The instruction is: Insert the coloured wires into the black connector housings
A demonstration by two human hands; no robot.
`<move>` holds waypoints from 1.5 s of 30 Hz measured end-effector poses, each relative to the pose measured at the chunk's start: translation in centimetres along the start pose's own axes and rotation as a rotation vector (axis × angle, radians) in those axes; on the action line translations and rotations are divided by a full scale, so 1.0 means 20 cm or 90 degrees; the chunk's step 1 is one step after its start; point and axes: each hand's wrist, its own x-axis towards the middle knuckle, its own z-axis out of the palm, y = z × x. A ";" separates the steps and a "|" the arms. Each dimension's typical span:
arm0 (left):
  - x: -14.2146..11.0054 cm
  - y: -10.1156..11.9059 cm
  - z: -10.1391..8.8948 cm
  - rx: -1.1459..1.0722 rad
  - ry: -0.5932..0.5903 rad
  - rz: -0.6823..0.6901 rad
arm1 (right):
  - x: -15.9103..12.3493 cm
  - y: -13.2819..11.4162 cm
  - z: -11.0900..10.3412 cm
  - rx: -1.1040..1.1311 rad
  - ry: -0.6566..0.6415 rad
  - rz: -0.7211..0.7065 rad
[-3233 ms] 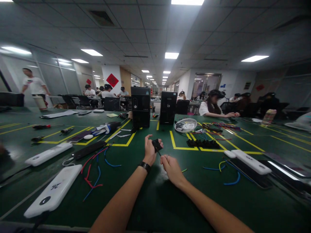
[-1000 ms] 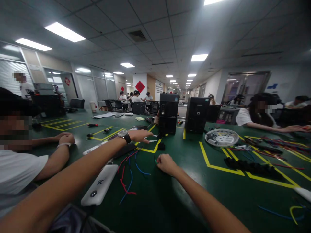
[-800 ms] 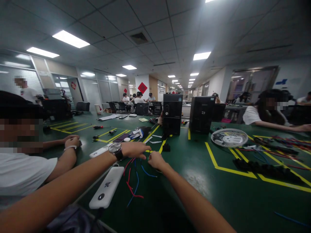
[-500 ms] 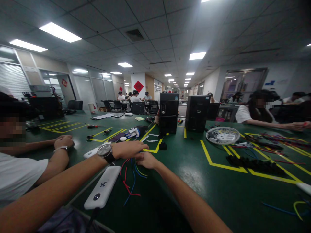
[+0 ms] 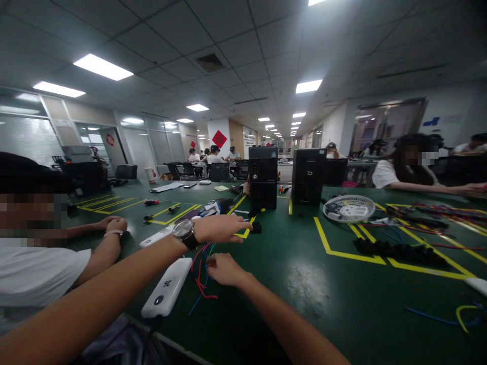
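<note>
Head view, the only one. Main change against half a second ago: the two hands, nearly meeting then over the wires, are now apart.

Left hand (image 5: pixel 224 229): moved out over the bench (image 5: pixel 274 284), palm down. Its grip is apart, fingers stretched and slightly spread, tips close to a small black block (image 5: pixel 256 228). Contact with the block: cannot tell from where I stand. The block lies on the bench, short of the left computer tower (image 5: pixel 263 177). At 3.2 s ago this hand held a similar black block up, with a thin tool set to it by the other hand.

Right hand (image 5: pixel 226 268): has come nearer the wearer, now low over the loose wires (image 5: pixel 201 286). Thumb and fingers are curled towards each other at a blue strand; whether they are clamped on it, cannot tell. The wires, red, blue and green, lie on the bench left of the hand, beside the white case marked 26 (image 5: pixel 167 288).

Unchanged since the last frame: black row of blocks (image 5: pixel 399 252) at right, white round basket (image 5: pixel 349 208) behind it. A co-worker (image 5: pixel 41 279), out of frame at 3.2 s, sits at left, hands together on the bench.
</note>
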 end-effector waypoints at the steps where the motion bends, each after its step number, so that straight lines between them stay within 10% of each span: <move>1: 0.00 0.01 -0.02 0.006 -0.004 -0.003 | 0.00 -0.02 -0.01 0.002 -0.004 -0.003; 24: -0.05 0.22 -0.06 -0.082 0.033 0.065 | -0.32 -0.14 -0.08 -0.153 0.039 -0.186; 32: 0.68 0.30 0.21 -0.062 0.015 0.093 | -0.99 0.11 -0.60 -0.318 0.144 -0.009; 37: 1.28 0.54 0.37 -0.243 0.164 0.052 | -1.62 0.36 -0.92 -0.488 0.243 0.233; 45: 1.78 0.90 0.63 -0.328 0.286 -0.095 | -2.03 0.56 -1.06 -0.588 0.324 0.378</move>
